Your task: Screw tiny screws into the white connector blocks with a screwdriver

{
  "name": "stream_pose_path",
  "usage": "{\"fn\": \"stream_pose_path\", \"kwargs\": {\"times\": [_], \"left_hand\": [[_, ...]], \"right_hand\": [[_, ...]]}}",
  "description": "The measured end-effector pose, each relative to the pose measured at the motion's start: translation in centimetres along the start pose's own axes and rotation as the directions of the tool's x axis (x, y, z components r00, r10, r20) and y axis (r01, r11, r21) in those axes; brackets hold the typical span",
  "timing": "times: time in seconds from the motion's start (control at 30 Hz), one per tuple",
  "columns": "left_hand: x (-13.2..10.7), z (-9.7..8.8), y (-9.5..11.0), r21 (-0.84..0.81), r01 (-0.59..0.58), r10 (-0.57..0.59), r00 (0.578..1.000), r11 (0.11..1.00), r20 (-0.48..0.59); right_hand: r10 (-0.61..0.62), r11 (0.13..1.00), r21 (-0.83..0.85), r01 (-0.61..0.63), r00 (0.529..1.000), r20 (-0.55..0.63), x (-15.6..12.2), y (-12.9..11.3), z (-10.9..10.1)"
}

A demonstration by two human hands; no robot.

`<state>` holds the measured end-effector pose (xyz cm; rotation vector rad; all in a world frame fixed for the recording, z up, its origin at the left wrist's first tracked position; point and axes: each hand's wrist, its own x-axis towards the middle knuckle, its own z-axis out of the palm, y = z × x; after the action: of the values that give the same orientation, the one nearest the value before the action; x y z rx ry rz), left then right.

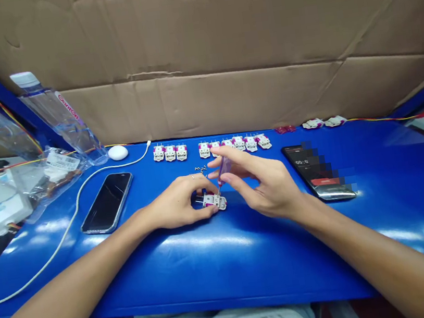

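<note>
My left hand (179,203) is closed on a small white and magenta plug-like part (214,200) with metal pins, pressing it to the blue table. In my right hand (266,180) is a small screwdriver (223,170) with a purple handle, pinched upright between the fingers. Its tip meets the top of the part; whether it sits in a screw I cannot tell. Just behind my hands lies a little pile of small screws (200,169). Along the back, similar white and magenta parts stand in a row, among them a group of three (170,153) and several more (238,143).
One phone (107,202) lies left of my hands, another phone (316,173) right. A white cable (77,199) curves across the left side near a white oval object (118,152) and a water bottle (62,119). Red pieces (285,129) lie by the cardboard wall (218,37).
</note>
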<state>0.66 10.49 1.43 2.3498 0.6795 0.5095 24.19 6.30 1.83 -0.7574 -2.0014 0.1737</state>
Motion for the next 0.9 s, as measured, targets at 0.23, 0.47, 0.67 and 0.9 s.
{"fn": "stream_pose_path", "kwargs": {"times": [0.23, 0.47, 0.67, 0.9], "left_hand": [[-0.06, 0.11, 0.07, 0.014, -0.004, 0.004, 1.000, 1.000, -0.016], [-0.05, 0.03, 0.06, 0.014, 0.010, -0.010, 1.000, 1.000, 0.001], [-0.01, 0.02, -0.05, 0.015, 0.005, -0.005, 1.000, 1.000, -0.002], [-0.02, -0.04, 0.01, 0.007, 0.009, -0.009, 1.000, 1.000, 0.007]], "right_hand": [[-0.070, 0.994, -0.094, 0.063, 0.994, -0.080, 0.07, 0.04, 0.03], [-0.089, 0.994, -0.075, 0.081, 0.990, -0.105, -0.03, -0.19, 0.09], [-0.072, 0.996, -0.052, 0.071, 0.997, -0.015, -0.10, -0.15, 0.25], [-0.109, 0.990, -0.092, 0.103, 0.992, -0.066, -0.17, -0.16, 0.32]]}}
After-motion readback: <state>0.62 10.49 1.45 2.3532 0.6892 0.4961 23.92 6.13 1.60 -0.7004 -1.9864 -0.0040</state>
